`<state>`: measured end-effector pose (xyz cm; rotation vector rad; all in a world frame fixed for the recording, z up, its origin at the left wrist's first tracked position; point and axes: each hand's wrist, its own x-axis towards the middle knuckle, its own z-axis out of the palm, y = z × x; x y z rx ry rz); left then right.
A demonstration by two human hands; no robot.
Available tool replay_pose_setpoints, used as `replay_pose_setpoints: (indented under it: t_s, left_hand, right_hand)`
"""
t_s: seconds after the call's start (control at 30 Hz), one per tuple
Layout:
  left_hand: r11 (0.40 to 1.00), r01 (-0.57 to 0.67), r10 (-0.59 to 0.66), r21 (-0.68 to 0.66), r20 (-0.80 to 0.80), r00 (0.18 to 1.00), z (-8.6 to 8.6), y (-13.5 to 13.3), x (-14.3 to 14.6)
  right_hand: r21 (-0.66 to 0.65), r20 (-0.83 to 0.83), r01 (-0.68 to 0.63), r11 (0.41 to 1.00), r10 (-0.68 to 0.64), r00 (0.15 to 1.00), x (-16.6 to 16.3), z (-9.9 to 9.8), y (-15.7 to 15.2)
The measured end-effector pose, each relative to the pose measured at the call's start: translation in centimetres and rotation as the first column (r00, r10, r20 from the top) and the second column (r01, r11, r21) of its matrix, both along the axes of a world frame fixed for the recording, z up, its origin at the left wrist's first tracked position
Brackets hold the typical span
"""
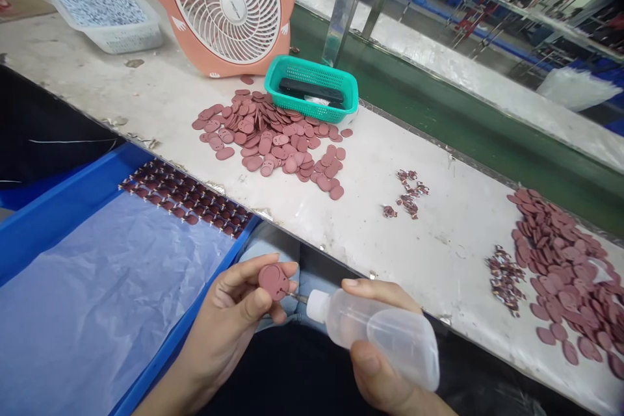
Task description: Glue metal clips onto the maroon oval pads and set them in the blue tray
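Well, the left hand (229, 318) holds one mauve disc (273, 282) above the person's lap, and its fingers (287, 268) close on the disc's edge together with the thumb. The right hand (375, 370) has its fingers wrapped around a plastic squeeze bottle (385, 331). The bottle's thin metal tip (298, 298) comes to the disc, but I cannot tell if it really touches.

About the work, many small dark pieces (185, 195) already stand in tidy rows at one end of a blue tray (63, 227) lined with a plastic sheet (107, 299). Many loose discs are left, in one pile (268, 133) on the table (146, 97) and a second pile (565, 273) at the right. Beside that second pile lies a small heap of dark pieces (504, 279).

Further away stand a green basket (312, 88), a pink fan (224, 6) and a white basket (102, 16). Nothing stands between the bottle and the disc.
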<state>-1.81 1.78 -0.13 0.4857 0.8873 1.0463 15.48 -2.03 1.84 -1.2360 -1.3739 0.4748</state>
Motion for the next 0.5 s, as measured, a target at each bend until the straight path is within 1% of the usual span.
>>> replay_pose_setpoints:
  t_s: [0.1, 0.23, 0.3, 0.4, 0.5]
  left_hand:
    - [1.000, 0.003, -0.003, 0.010, -0.004, 1.000, -0.10, -0.28, -0.15]
    - [1.000, 0.008, -0.008, 0.020, -0.022, 1.000, 0.00, -0.32, -0.19]
    - [1.000, 0.003, -0.002, 0.024, -0.032, 0.999, 0.10, -0.23, -0.11]
    - [1.000, 0.003, -0.002, 0.029, -0.035, 0.999, 0.10, -0.13, -0.01]
    - [1.000, 0.002, -0.001, 0.028, -0.027, 1.000, 0.02, -0.20, -0.06]
  right_hand:
    - [-0.021, -0.073, -0.024, 0.999, 0.023, 0.997, -0.04, -0.45, -0.28]
    - [0.005, -0.136, -0.004, 1.000, 0.005, 0.991, -0.05, -0.84, -0.36]
    - [-0.001, -0.158, -0.016, 1.000, 0.016, 0.987, -0.01, -0.95, -0.32]
    - [-0.004, -0.171, -0.030, 1.000, 0.029, 0.985, 0.03, -0.88, -0.17]
    - [-0.009, -0.151, -0.049, 0.999, 0.047, 0.987, 0.07, -0.61, 0.06]
